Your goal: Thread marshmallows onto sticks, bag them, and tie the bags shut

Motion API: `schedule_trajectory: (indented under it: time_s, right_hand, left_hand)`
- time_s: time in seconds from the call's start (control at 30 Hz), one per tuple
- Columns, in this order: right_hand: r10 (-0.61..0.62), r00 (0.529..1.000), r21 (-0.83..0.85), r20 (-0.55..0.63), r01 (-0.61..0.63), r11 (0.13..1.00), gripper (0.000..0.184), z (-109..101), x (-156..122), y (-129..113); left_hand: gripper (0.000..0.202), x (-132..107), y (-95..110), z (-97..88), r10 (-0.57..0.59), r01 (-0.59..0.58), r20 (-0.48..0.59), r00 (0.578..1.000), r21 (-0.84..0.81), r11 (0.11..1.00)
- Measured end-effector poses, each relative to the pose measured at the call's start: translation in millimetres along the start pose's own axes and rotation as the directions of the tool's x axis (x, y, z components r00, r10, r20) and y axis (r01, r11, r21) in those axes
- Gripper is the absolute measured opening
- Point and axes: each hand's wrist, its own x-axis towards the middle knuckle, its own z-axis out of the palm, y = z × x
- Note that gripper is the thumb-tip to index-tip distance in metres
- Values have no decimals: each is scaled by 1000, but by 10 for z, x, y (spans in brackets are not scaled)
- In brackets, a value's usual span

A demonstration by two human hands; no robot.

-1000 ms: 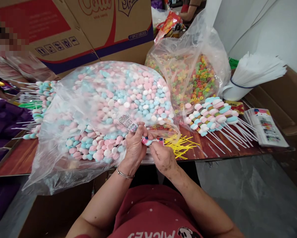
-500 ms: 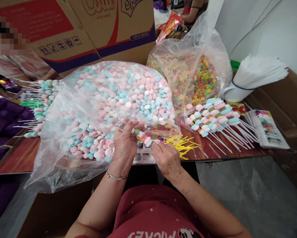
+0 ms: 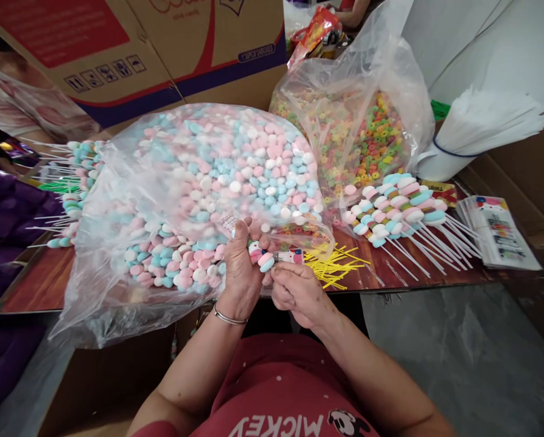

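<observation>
My left hand (image 3: 243, 270) is closed round a small clear printed bag (image 3: 230, 223), whose end sticks out past the thumb. Inside and at the mouth of this bag is a marshmallow skewer (image 3: 266, 262), with pink and blue pieces showing beside my left fingers. My right hand (image 3: 299, 292) pinches at the lower end of the skewer, where the stick is mostly hidden by the fingers. Just beyond my hands lie more printed bags (image 3: 292, 256), partly covered. Yellow twist ties (image 3: 333, 266) are scattered to the right of my right hand.
A large clear bag of pastel marshmallows (image 3: 235, 164) fills the table's middle; a bag of ring gummies (image 3: 367, 139) stands behind right. Finished skewers (image 3: 396, 206), a mug of white sticks (image 3: 449, 158) and a bag stack (image 3: 499, 233) lie right. A cardboard box (image 3: 185, 67) stands behind.
More of the marshmallow skewer is covered by the small bag and my left hand now; fewer pieces show. My two hands are closer together. The view has shifted slightly.
</observation>
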Motion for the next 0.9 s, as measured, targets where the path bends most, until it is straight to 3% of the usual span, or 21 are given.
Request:
schedule_trajectory:
  time_s: [0.07,0.1,0.13,0.2,0.27,0.33,0.4,0.5,0.67,0.9]
  right_hand:
    - [-82,996,-160,-23,77,984,31,-7,3,30]
    - [-177,983,-336,-52,149,930,30,-21,4,50]
    - [-298,952,-544,-67,215,811,28,-40,5,73]
    - [-535,845,-880,7,259,399,24,-82,10,118]
    - [-657,735,-975,166,222,2,24,-116,15,157]
    - [-697,659,-960,281,195,-203,25,-135,16,183]
    - [-725,626,-957,288,166,-237,22,-144,8,193]
    - [-762,601,-970,242,140,-198,21,-157,-13,192]
    - [-752,482,-891,450,298,-342,35,-213,-30,208]
    - [-725,476,-858,497,397,-327,51,-248,-26,171]
  left_hand:
    - [39,-28,-37,0,29,-30,9,1000,13,999]
    - [40,-44,-55,0,60,-61,13,998,36,998]
    - [40,-62,-73,0,100,-101,19,995,68,993]
    - [40,-94,-109,-8,174,-176,24,984,142,974]
    - [38,-112,-142,-27,183,-182,13,983,196,964]
    - [35,-109,-166,-55,130,-125,-6,992,213,969]
    - [35,-87,-177,-85,79,-75,-16,997,195,978]
    - [36,-47,-159,-115,51,-46,-30,998,138,989]
    - [40,-4,-10,-103,-10,17,-97,995,72,997]
    - [42,136,240,-79,56,-51,-107,993,53,997]
